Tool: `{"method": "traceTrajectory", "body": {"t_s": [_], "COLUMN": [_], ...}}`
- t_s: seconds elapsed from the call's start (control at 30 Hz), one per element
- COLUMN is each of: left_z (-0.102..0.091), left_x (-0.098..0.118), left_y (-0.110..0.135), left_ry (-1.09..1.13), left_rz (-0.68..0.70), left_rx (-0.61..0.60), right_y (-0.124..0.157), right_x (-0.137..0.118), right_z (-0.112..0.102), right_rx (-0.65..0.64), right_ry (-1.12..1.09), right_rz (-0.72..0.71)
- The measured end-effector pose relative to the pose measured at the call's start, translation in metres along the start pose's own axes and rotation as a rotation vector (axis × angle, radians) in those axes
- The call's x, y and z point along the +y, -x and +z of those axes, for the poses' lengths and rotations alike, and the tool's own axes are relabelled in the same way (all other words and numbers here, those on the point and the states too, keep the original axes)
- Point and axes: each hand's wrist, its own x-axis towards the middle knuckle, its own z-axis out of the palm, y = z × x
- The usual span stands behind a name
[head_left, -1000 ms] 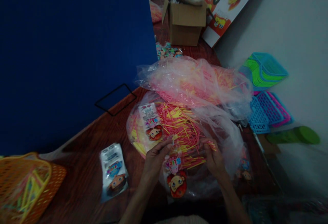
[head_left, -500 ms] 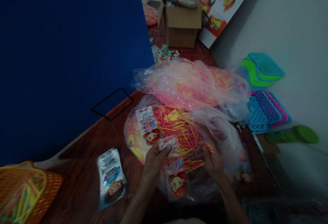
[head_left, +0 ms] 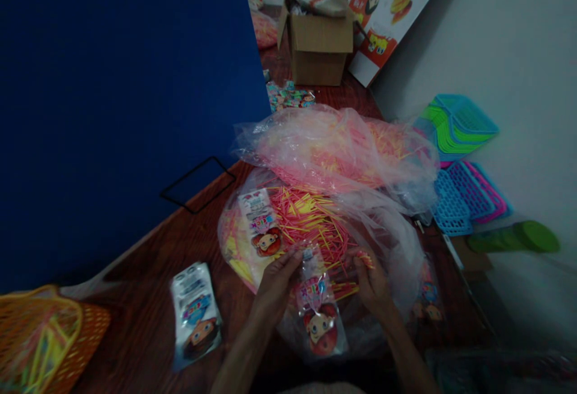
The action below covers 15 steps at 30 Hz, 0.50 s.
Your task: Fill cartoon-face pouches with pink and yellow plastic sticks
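My left hand [head_left: 280,277] pinches the upper edge of a clear printed packet [head_left: 319,307], which hangs toward me and shows a cartoon face with red hair. In my right hand [head_left: 372,283], closed fingers hold a small bundle of pink and yellow sticks [head_left: 364,258]. Both hands are over a large clear plastic bag [head_left: 403,249], whose open part shows a heap of loose pink and yellow sticks [head_left: 311,216]. A similar packet [head_left: 260,219] lies on the bag's left side. On the floor to the left is a stack of packets with a dark-haired cartoon face [head_left: 196,313].
An orange basket [head_left: 92,328] with sticks stands at the lower left. A blue panel [head_left: 126,111] fills the left. Cardboard box [head_left: 321,51] behind; stacked plastic baskets [head_left: 464,123] and a green cylinder [head_left: 518,237] at right. Another packet [head_left: 429,298] lies right of the bag.
The packet in my left hand has swung slightly to the right and now hangs more fully in view. My right hand has barely moved, still with its sticks.
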Motion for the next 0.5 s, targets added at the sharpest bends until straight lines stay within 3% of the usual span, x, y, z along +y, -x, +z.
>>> {"method": "traceTrajectory", "body": {"t_s": [0.2,0.4,0.5], "left_z": [0.0017,0.0072,0.0068], "left_x": [-0.0039,-0.0065,-0.0076], "left_y": [-0.0001,0.0019,0.0041], "left_ry": [-0.155,-0.204,-0.335], "left_rz": [0.091,0.135,0.231], "left_rx": [-0.001,0.040,0.054], "right_y": [0.0021,0.0056,0.0053], "right_x": [0.0008,0.0029,-0.0015], "right_z": [0.0018,0.0049,0.0079], "right_rx": [0.010,-0.014,0.017], "right_ry": [0.017,-0.075,-0.114], "right_rz": [-0.012,0.066,0.094]}}
